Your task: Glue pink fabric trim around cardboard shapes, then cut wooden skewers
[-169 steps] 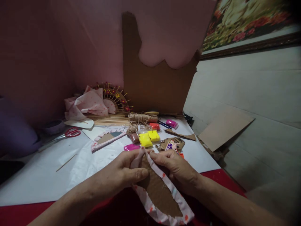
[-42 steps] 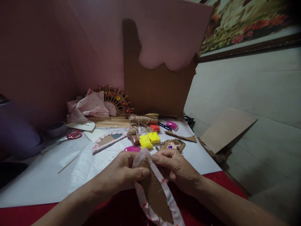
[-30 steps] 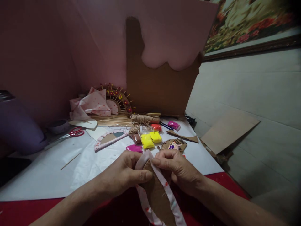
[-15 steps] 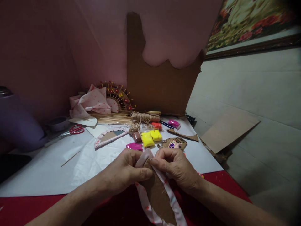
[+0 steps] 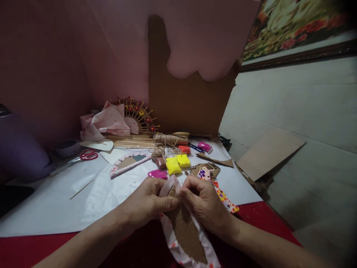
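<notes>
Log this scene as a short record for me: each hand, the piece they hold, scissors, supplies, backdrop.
left hand: gripping the cardboard piece near its far end, thumb on top
right hand: fingers and thumb pinched at the fabric edging, same end
piece: brown, with pale, red-spotted edging along its rim
scissors: red-handled, lying to the left
supplies: twine roll, two yellow packets, beyond the hands
backdrop: tall cut cardboard, upright behind the supplies

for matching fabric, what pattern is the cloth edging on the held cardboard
The edging is pale pink with scattered orange-red spots, clearest in the head view.
</notes>
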Action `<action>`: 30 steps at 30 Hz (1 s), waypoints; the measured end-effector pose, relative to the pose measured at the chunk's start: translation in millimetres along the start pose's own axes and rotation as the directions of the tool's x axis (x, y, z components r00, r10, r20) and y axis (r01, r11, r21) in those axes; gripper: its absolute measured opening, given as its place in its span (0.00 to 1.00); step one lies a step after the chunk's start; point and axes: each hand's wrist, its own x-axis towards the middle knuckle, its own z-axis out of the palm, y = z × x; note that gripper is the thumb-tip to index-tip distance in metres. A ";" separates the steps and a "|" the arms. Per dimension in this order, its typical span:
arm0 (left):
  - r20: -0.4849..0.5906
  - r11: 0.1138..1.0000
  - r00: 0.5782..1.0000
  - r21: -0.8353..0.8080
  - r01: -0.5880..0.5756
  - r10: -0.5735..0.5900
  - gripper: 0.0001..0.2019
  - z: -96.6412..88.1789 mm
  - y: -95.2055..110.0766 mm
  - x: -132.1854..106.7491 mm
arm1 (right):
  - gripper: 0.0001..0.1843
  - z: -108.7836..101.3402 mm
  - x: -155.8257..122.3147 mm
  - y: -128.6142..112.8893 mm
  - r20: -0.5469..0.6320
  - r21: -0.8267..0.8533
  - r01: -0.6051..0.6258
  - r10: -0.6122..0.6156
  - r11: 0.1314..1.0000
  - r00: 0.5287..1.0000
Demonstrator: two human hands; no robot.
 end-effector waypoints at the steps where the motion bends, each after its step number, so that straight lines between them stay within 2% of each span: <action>1: 0.006 1.000 1.000 -0.016 -0.005 0.005 0.10 0.4 0.6 0.0 | 0.22 -0.5 0.2 -0.7 0.009 0.038 0.002 -0.003 0.999 1.000; 5: -0.017 1.000 1.000 -0.010 -0.025 0.025 0.11 1.3 3.7 -1.7 | 0.19 -0.3 0.5 -3.9 0.065 0.169 -0.051 0.041 0.984 0.997; 10: -0.010 1.000 1.000 -0.015 -0.006 0.006 0.13 -0.6 2.0 -0.7 | 0.18 0.0 1.7 -4.9 0.052 0.175 -0.045 0.036 0.984 0.998; 16: -0.045 0.999 0.998 0.014 -0.049 0.050 0.13 -4.7 -3.4 2.7 | 0.15 -2.9 3.0 -11.3 0.109 0.298 -0.105 0.075 0.949 0.991; 21: -0.013 1.000 1.000 0.027 -0.005 0.005 0.12 -3.7 -2.7 1.8 | 0.16 -2.8 4.0 -11.7 0.119 0.328 -0.127 0.092 0.936 0.989; 26: -0.117 0.994 0.993 0.107 -0.009 0.022 0.16 -1.0 4.6 2.1 | 0.14 -3.2 3.6 -8.8 0.107 0.314 -0.116 0.087 0.942 0.990; 30: -0.234 0.967 0.954 0.218 -0.135 0.186 0.17 -2.2 10.0 2.9 | 0.13 -0.9 1.7 -8.4 0.114 0.275 -0.112 0.083 0.955 0.990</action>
